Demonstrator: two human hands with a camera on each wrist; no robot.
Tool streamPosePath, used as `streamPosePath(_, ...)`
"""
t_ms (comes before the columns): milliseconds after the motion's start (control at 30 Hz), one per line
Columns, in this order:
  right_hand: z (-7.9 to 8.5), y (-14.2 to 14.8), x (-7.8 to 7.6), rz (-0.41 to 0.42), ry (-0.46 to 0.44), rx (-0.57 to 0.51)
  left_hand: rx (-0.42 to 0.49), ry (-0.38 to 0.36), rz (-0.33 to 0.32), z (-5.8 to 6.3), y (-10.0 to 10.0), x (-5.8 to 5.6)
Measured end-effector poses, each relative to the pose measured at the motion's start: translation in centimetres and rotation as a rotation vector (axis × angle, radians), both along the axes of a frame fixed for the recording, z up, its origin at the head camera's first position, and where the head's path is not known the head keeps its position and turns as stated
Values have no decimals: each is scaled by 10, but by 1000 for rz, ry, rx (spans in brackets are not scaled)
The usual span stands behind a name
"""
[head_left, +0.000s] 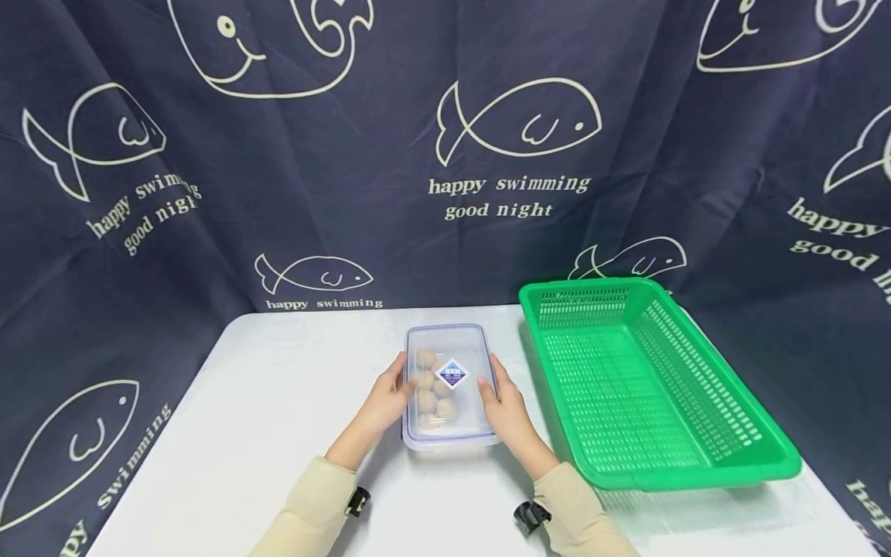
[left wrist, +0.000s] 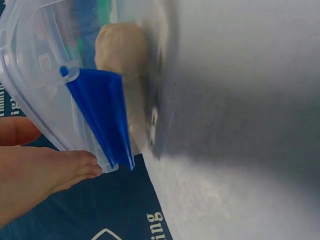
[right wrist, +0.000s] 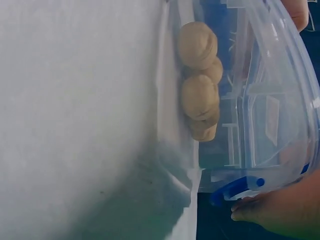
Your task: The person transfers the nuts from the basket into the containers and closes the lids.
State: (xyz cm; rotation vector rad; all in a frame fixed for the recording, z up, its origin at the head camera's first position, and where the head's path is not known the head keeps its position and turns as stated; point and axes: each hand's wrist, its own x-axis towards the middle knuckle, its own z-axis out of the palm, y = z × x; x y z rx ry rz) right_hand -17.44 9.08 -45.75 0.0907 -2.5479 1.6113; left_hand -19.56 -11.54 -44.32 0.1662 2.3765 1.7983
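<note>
A clear plastic food container [head_left: 455, 340] with a pale blue rim stands on the table, its lid lying over the top. Several walnuts [head_left: 445, 408] show through the lid, mostly toward the left side. My left hand [head_left: 386, 398] grips the left side, thumb at the lid's edge. On the opposite side my right hand [head_left: 506, 408] holds the container, its thumb over the rim. The left wrist view shows a blue latch [left wrist: 102, 115] angled outward from the wall, beside the left fingers. Another blue latch [right wrist: 232, 190] sticks out near the right hand in the right wrist view.
A large green plastic basket [head_left: 696, 478] with slotted walls stands to the right of the container, close to the right forearm. The white table [head_left: 278, 387] ends at a dark blue curtain [head_left: 390, 155] printed with fish.
</note>
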Motion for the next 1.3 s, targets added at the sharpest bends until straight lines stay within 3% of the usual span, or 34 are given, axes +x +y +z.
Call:
streamPosePath(300,-9,0,-5,3,-21,0,-6,2,3,-7,2,-3)
streamPosePath(500,-7,-1,-6,21,-20,7,-20,12,18,-9,1,1)
streamPosePath(633,-6,0,-5,8,-107,-3,-43,-3,44,-13,1,4)
streamPosePath(767,-3,2,-6,-39,-230,-53,-48,-61,92,-15,2,5)
streamPosePath(867,1,3,-6,-72,-273,-75,-37,-104,128,-16,3,6)
streamPosePath(967,4,3,-5,-109,-257,-49,-44,-116,158,-16,3,6)
streamPosePath(1133,5,3,-5,-153,-202,-4,-132,-76,200,-13,2,5)
streamPosePath(1300,2,0,-5,-155,-135,-10,-198,15,194,-11,6,6)
